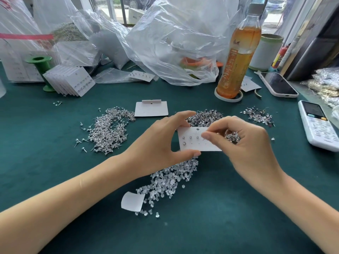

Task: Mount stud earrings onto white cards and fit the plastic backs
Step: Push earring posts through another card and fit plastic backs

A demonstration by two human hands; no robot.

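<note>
Above the backs, L hand grips card steady while R hand pinches a stud into its row.

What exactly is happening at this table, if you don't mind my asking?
A person is mounting stud earrings on a small white card. The left hand grips the card by its edge; the right hand pinches at its top row. Four studs are in, with several holes empty. Loose silver studs and clear plastic backs lie heaped on the green tabletop.
</note>
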